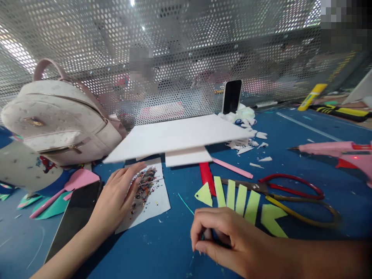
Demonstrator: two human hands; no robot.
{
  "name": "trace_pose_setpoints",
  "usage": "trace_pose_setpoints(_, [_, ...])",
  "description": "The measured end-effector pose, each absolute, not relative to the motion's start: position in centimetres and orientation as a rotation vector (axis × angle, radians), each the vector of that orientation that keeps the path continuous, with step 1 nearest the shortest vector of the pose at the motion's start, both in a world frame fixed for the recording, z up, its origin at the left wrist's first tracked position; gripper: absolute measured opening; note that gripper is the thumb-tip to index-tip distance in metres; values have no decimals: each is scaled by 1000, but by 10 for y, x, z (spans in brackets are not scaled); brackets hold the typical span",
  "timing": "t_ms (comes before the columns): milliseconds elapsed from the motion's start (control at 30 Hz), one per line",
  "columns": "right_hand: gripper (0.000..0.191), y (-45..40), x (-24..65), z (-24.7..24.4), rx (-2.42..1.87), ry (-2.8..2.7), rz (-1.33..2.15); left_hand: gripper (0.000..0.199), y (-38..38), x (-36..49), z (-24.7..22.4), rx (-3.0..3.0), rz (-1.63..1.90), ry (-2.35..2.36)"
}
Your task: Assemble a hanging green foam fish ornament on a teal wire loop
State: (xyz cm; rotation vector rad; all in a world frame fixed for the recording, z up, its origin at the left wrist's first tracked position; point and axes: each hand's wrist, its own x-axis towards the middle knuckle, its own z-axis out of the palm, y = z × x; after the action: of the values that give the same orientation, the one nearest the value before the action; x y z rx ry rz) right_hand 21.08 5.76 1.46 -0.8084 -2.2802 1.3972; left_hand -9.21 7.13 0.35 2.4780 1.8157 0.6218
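Observation:
My left hand (117,192) lies over the left side of a white paper sheet (161,201), fingers stretched out and thumb apart. Small mixed-colour beads (145,186) are spread on that sheet beside the fingers. My right hand (223,238) rests on the blue table, fingers curled and thumb closed against them; what is between them is hidden. A thin teal strand (186,203) runs up to its knuckles. Just beyond are pale green paper pieces: a triangle (205,193) with a dot, several strips (231,195) and a notched piece (273,217), laid out like a fish skeleton.
Scissors (290,188) and a red strip (207,176) lie beyond the green pieces. White boards (180,135) sit at the back. Around them are a pink glue gun (328,149), a pink pen (232,168), a phone (74,213), a backpack (58,116) and paper scraps (242,145).

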Motion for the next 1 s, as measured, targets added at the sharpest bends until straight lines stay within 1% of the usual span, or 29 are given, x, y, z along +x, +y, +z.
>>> trace_pose_setpoints(200, [6,60,209,13,-813,-2276,1402,37,72,-93,3,2498,659,1775])
trace_pose_setpoints(333, [5,60,209,12,-804,-2277,1395,35,70,-90,3,2531,669,1668])
trace_pose_setpoints(400, [5,60,210,12,-804,-2280,1398,35,70,-88,3,2605,627,1561])
trace_pose_setpoints(533, [5,58,211,13,-800,-2285,1394,34,73,-84,2,2779,438,1408])
trace_pose_setpoints(767, [5,58,212,10,-740,-2279,1373,37,74,-79,0,2861,303,1425])
trace_pose_setpoints(1000, [5,59,212,8,-725,-2285,1338,36,72,-78,0,2876,315,1439])
